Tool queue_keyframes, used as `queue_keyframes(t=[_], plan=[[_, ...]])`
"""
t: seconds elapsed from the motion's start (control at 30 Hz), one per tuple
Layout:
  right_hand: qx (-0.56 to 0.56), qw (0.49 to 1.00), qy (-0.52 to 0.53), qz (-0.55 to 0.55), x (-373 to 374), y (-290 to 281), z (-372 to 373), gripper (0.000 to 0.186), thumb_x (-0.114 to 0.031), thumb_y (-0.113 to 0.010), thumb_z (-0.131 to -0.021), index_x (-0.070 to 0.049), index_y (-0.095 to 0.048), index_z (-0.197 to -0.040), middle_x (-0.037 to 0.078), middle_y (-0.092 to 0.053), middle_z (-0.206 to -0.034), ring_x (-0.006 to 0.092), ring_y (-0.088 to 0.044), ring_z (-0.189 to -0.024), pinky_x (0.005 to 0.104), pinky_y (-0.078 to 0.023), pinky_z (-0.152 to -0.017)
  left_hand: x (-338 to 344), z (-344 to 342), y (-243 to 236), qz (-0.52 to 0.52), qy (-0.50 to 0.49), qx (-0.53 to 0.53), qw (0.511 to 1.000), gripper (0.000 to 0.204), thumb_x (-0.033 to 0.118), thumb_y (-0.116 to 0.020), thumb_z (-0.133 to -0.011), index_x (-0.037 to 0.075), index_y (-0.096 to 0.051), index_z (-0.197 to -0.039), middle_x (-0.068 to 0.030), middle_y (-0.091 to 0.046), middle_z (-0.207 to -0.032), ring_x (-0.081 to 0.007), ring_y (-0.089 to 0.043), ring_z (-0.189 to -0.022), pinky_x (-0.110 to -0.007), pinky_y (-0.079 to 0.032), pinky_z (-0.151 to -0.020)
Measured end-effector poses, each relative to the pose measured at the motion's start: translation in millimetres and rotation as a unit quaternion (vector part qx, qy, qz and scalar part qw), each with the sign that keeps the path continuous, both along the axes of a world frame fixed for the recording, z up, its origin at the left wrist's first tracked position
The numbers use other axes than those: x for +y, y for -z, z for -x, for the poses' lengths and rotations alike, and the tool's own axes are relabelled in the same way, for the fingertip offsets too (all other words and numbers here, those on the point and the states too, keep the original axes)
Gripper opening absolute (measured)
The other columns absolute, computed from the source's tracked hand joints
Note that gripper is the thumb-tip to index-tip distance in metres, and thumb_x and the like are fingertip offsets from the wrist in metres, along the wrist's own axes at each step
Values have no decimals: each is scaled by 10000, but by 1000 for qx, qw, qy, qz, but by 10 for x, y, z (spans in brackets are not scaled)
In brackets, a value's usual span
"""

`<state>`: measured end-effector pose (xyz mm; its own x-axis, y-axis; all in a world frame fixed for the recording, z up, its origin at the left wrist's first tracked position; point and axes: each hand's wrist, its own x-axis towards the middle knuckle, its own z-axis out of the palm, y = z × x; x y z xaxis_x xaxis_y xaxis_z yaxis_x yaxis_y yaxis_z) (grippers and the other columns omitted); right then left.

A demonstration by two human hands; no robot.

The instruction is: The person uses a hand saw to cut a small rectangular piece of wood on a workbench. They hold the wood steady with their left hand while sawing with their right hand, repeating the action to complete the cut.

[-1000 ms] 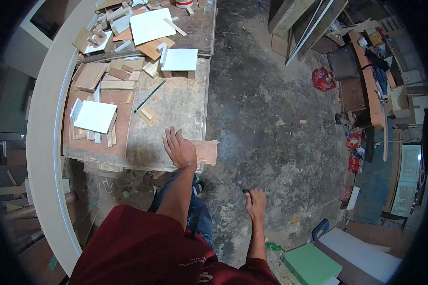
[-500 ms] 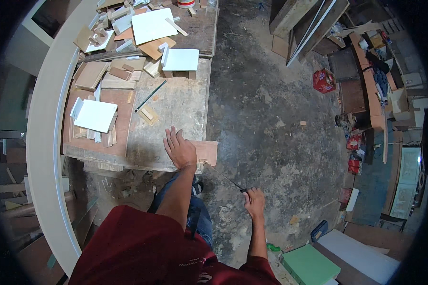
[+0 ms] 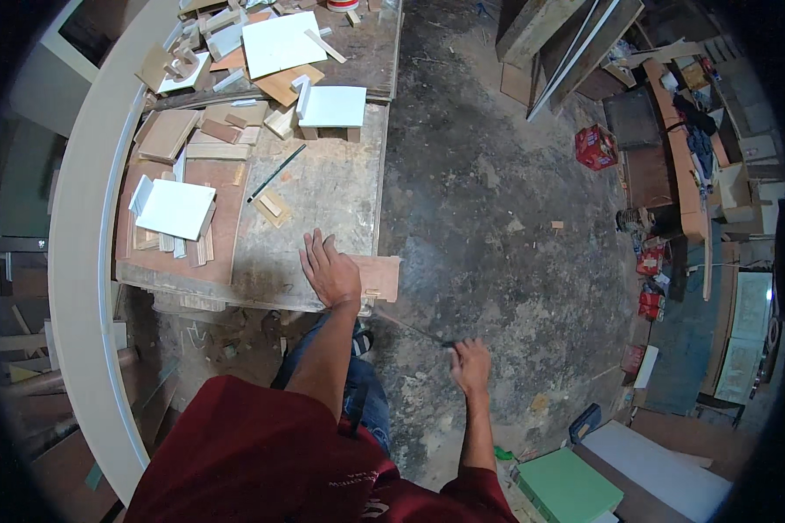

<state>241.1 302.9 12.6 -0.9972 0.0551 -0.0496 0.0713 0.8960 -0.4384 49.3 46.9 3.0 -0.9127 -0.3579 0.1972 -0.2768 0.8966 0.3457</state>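
The left hand (image 3: 333,277) lies palm down with its fingers spread, over the left part of a thin reddish plywood board (image 3: 382,277) at the near right corner of the bench (image 3: 323,192). The visible part of the board runs left to right and juts past the bench's right edge, over the floor (image 3: 480,218). The right hand (image 3: 473,368) has its grip curled around the dark handle end of a thin-bladed tool (image 3: 436,339), out over the floor. From that grip, the board lies to the left and farther off; the left hand is the nearer one, being on it. The tool's long axis slants far and left toward the board's near edge; blur hides whether its tip touches. Farther along the bench lies a slim dark rod (image 3: 276,173), slanting.
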Motion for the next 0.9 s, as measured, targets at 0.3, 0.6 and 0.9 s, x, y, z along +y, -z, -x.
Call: queue_keyframes(t=[0.3,0.6,0.9], plan=[[-9,999,-31,-8,-57,-87,61,150,-174,-641,-783,-39,-608,-839,128,-533,-771,336,-509,-772,427,-409,-679,-3,-18,2,18,4,8,1000,346,85,-534,-792,62,-541,-1137,-80,-443,-1350,-242,-293,-1361,-420,-189,-1138],[3,1000,-16,7,30,20,64,198,-218,-619,-810,-23,-591,-824,136,-529,-777,346,-495,-776,442,-397,-688,3,-29,-13,-5,5,-6,1000,378,66,-497,-794,75,-511,-1172,-87,-413,-1385,-255,-265,-1375,-430,-188,-1136],[-8,1000,1,18,100,44,80,207,-220,-631,-796,-19,-607,-839,138,-548,-809,349,-502,-805,443,-404,-712,3,-13,12,-4,1,-10,1000,382,64,-499,-794,73,-513,-1176,-86,-415,-1386,-253,-265,-1376,-434,-187,-1135]])
